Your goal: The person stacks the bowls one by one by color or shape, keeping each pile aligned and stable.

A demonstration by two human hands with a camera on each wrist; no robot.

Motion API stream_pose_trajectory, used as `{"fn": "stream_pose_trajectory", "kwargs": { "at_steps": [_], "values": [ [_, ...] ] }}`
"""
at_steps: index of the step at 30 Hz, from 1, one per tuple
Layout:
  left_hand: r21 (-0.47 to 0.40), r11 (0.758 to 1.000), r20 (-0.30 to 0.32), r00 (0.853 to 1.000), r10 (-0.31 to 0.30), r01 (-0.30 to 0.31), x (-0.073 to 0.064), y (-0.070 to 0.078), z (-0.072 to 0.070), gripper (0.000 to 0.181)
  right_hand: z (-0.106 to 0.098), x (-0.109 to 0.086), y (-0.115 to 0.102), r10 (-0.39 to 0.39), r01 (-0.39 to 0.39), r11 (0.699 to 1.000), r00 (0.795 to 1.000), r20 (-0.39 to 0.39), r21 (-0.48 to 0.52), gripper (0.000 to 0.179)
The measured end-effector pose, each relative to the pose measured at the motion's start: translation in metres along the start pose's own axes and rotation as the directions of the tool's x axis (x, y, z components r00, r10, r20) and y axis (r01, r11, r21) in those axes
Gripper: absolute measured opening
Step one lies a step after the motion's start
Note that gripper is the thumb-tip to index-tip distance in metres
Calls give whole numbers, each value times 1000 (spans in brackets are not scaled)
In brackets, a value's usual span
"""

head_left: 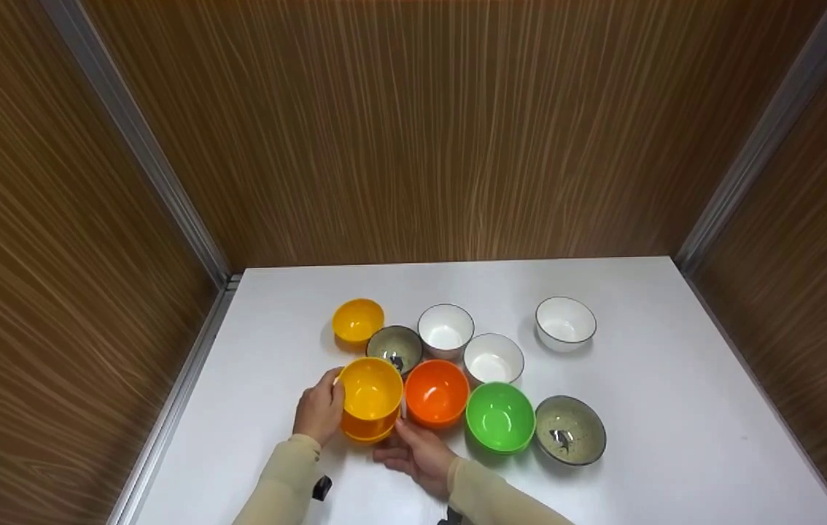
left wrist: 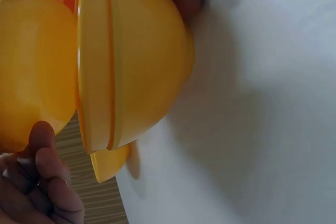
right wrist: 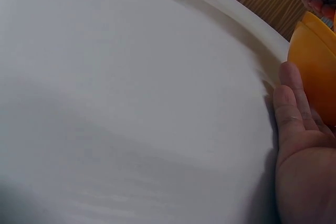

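My left hand grips a yellow bowl by its left side, thumb near the rim. In the left wrist view this bowl is tilted over a nested pair of yellow bowls, whose two rims show. My right hand holds the nested yellow bowls from the right, with its thumb at their side and fingers low beside them. Those fingers look fairly straight in the right wrist view; the thumb's contact is hidden there.
Close by stand an orange bowl, a green bowl and a grey patterned bowl. White bowls, another grey bowl and a yellow bowl share the white table. Wood-grain panels enclose it.
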State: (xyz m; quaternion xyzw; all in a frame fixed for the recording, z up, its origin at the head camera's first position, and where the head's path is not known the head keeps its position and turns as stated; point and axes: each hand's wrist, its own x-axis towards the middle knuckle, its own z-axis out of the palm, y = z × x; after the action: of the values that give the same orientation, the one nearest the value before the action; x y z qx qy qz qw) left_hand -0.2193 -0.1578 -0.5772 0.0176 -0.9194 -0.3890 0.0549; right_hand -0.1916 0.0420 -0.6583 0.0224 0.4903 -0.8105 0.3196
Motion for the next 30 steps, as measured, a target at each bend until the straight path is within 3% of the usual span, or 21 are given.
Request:
{"fn": "stream_pose_trajectory", "kwargs": {
  "at_steps": [7,14,30],
  "values": [
    [59,998,14,1000,0,-1,-2,-1,6,36,0,-1,0,7,-7,1000,1000,-4,2,66],
    [103,994,-11,999,42,-41,-5,-5,8,34,-1,0,1,9,-9,1000,1000,-9,-11,63],
    [115,993,-40,999,38,-33,-8,-19,16,34,-2,1,2,9,-9,1000,1000,-19,-13,64]
  ]
}}
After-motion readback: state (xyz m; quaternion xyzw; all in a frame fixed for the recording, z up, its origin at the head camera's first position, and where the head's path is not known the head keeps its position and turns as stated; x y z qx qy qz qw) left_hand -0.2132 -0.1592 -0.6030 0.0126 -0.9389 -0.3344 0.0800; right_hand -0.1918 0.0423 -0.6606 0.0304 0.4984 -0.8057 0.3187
